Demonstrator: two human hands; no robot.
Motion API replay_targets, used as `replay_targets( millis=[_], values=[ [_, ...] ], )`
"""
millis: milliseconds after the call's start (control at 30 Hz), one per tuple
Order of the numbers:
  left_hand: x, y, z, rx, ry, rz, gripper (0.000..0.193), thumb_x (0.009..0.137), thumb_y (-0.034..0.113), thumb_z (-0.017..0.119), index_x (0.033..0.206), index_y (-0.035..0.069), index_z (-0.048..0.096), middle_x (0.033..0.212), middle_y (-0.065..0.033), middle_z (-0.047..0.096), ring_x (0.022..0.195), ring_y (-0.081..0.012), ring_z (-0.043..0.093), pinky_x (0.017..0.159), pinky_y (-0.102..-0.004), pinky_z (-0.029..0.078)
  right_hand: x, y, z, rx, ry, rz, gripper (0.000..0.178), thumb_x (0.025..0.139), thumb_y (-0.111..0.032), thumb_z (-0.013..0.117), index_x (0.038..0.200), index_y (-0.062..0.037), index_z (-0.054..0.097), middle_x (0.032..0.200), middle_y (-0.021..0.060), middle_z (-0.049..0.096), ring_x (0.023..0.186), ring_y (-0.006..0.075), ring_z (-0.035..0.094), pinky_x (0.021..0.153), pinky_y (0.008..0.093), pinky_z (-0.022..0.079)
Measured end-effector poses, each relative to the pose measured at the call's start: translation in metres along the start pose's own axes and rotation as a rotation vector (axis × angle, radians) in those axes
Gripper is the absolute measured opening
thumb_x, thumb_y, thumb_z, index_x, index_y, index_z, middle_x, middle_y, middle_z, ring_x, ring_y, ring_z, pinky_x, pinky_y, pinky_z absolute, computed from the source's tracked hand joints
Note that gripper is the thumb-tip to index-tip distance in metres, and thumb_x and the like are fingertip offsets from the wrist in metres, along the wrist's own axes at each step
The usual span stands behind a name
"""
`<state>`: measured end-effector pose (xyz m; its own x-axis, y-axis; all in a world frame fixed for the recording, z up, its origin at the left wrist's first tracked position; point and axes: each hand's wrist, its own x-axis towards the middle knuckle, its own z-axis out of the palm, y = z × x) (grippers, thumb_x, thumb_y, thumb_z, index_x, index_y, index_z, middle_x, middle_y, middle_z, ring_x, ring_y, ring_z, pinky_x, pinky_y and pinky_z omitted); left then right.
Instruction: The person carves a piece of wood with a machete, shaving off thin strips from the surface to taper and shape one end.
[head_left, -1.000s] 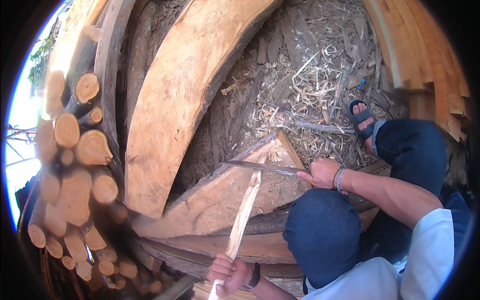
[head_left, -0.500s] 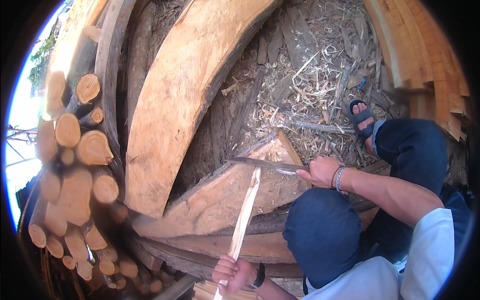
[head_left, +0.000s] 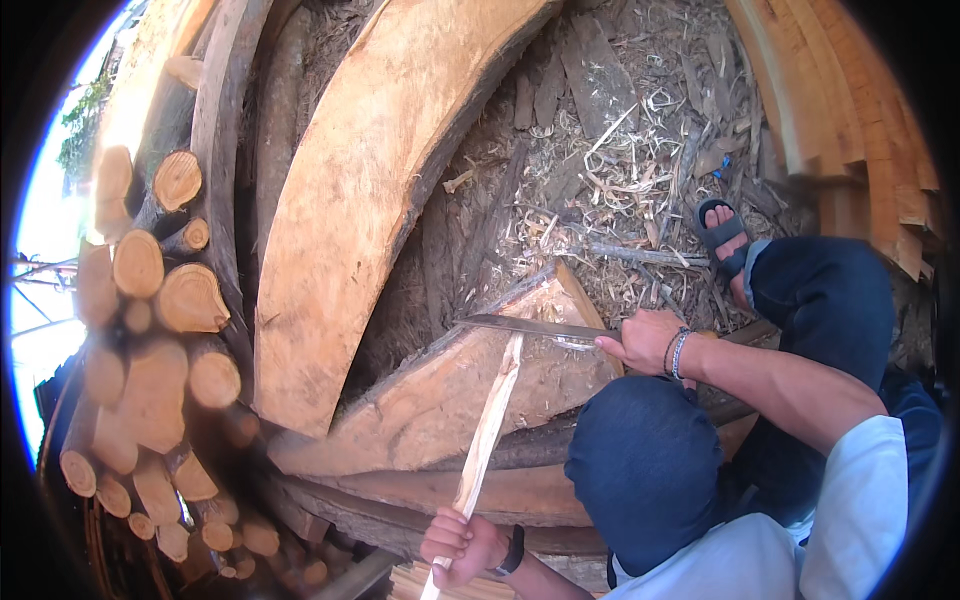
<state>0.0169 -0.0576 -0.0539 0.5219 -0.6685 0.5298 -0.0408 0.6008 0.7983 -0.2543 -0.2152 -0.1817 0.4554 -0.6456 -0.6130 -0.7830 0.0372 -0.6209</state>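
Note:
My right hand (head_left: 640, 338) is closed round the handle of a machete (head_left: 535, 326), its long dark blade pointing left. The blade lies across the upper end of a pale, split wooden stick (head_left: 487, 430). At the stick's lower end, my left hand (head_left: 462, 545) grips it with wrapped fingers. The stick slants up and away to a thick wedge-shaped wood slab (head_left: 420, 420), whose far corner sits just beyond the blade. Whether the stick's tip touches the slab, I cannot tell. The machete's handle is mostly hidden in my right hand.
Stacked cut logs (head_left: 190, 297) fill the left side. A big curved plank (head_left: 340, 200) lies beyond the slab. Shavings (head_left: 630, 180) cover the ground near my sandalled foot (head_left: 722, 235). Curved boards (head_left: 835, 90) stand at far right. A dark blue rounded cloth shape (head_left: 645, 475) sits between my arms.
The machete and my right hand have shifted very slightly right along the stick's end. My left hand and the stick's lower end have moved a little left. Both grips stay the same.

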Motion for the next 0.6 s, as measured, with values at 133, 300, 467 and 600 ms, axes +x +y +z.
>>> replay_targets(
  millis=[133,300,467,600],
  values=[
    [0.001,0.002,-0.007,-0.045,0.010,-0.015,0.036,0.083,0.032,0.044,0.055,0.016,0.030,0.044,0.0014,0.025,0.042,-0.0113,0.024,0.052,-0.0276,0.030,-0.004,0.000,-0.002,-0.083,-0.024,-0.041,0.074,0.097,-0.058,0.036,0.080,0.0053,0.070,0.078,0.0261,0.068,0.080,0.0414,0.068,0.077,0.0484,0.054],
    [0.000,-0.002,-0.001,-0.052,-0.008,-0.016,0.035,0.081,0.031,0.045,0.054,0.013,0.031,0.045,0.0001,0.027,0.042,-0.0130,0.027,0.051,-0.0274,0.032,-0.001,0.008,0.002,-0.041,0.024,0.035,0.073,0.097,-0.057,0.036,0.079,0.0045,0.071,0.076,0.0267,0.067,0.079,0.0416,0.068,0.074,0.0483,0.055],
    [0.000,0.006,0.000,0.003,-0.003,0.015,0.036,0.081,0.031,0.046,0.054,0.014,0.030,0.044,0.0005,0.028,0.041,-0.0124,0.027,0.051,-0.0274,0.032,0.008,0.004,0.000,-0.102,-0.023,-0.036,0.073,0.098,-0.055,0.034,0.077,0.0047,0.070,0.076,0.0271,0.067,0.078,0.0425,0.068,0.074,0.0488,0.054],
    [0.004,0.001,0.009,0.000,-0.086,0.003,0.035,0.082,0.031,0.045,0.054,0.016,0.030,0.044,0.0010,0.028,0.040,-0.0114,0.026,0.052,-0.0277,0.031,-0.002,0.006,0.001,-0.031,0.010,0.024,0.078,0.096,-0.061,0.034,0.078,0.0058,0.070,0.077,0.0278,0.066,0.079,0.0423,0.068,0.074,0.0492,0.054]
  ],
)
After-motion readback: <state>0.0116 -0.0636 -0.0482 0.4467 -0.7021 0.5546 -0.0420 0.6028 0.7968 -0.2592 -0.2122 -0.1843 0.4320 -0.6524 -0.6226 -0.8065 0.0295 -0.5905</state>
